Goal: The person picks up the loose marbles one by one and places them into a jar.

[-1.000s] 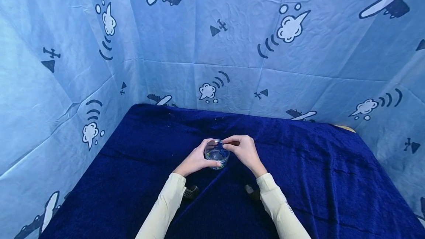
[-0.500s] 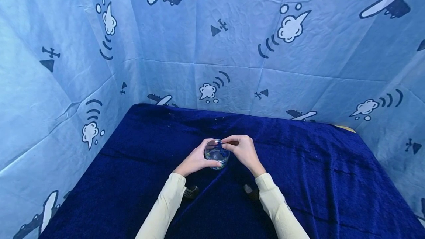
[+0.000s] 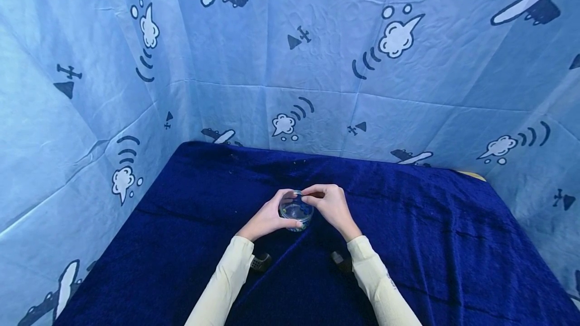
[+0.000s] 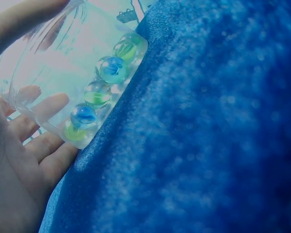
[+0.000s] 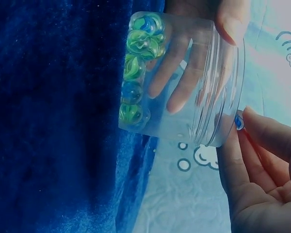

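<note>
A clear screw-top jar [image 3: 296, 211] stands on the blue cloth, its mouth uncovered. My left hand [image 3: 268, 219] holds it round the side, thumb at the front and fingers behind the clear wall. Several glass marbles [image 5: 138, 41] with green and blue swirls lie along the bottom. In the left wrist view, some marbles [image 4: 111, 69] show through the wall. My right hand [image 3: 334, 210] is at the jar's right rim. Between its thumb and forefinger it pinches a blue-swirled marble [image 5: 239, 121], right beside the rim in the right wrist view.
Dark blue velvet cloth [image 3: 408, 245] covers the table. Light blue sheeting [image 3: 326, 64] printed with planes and clouds hangs behind and at both sides. A yellow edge [image 3: 472, 175] shows at the back right corner. Dark devices [image 3: 260, 262] sit beneath both wrists.
My right hand has shifted very slightly left at the rim, fingers still pinched. The left hand and the jar stay where they were.
</note>
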Demonstrator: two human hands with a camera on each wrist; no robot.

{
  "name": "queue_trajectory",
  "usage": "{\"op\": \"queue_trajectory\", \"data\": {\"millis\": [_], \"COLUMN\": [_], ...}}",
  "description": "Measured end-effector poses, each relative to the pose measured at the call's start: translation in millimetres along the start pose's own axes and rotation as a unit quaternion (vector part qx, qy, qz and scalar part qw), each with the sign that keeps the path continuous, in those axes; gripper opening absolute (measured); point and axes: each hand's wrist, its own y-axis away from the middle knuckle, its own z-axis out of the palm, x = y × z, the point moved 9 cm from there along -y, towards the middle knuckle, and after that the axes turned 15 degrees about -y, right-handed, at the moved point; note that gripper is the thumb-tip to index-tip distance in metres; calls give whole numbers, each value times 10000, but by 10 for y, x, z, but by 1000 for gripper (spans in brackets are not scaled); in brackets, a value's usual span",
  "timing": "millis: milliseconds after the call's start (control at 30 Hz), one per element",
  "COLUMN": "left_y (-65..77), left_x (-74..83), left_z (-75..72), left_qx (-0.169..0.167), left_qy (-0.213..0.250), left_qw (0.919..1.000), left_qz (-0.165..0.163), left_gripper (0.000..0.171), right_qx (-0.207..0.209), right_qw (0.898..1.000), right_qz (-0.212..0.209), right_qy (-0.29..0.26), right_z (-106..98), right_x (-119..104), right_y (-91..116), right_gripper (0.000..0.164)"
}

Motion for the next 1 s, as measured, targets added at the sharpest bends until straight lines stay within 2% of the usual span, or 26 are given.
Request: {"op": "queue_trajectory", "data": {"millis": [767,1000], "left_y": [-1,-3], "left_x": [-1,-1], "left_z": [5,-2], "left_qx": [-3,43], "left_qy": [68,60], "left_qw": [10000,9999], "left_qz": [29,75], "left_gripper": [80,80], "right_qx": [-10,-26], "right_qw": [10000,9997], "right_qz": [-36,-219], "right_qy": [-5,129], "right_z": [43,63], "right_x": [-6,-41], "right_y": [-12,-20], "right_gripper": [10,8]}}
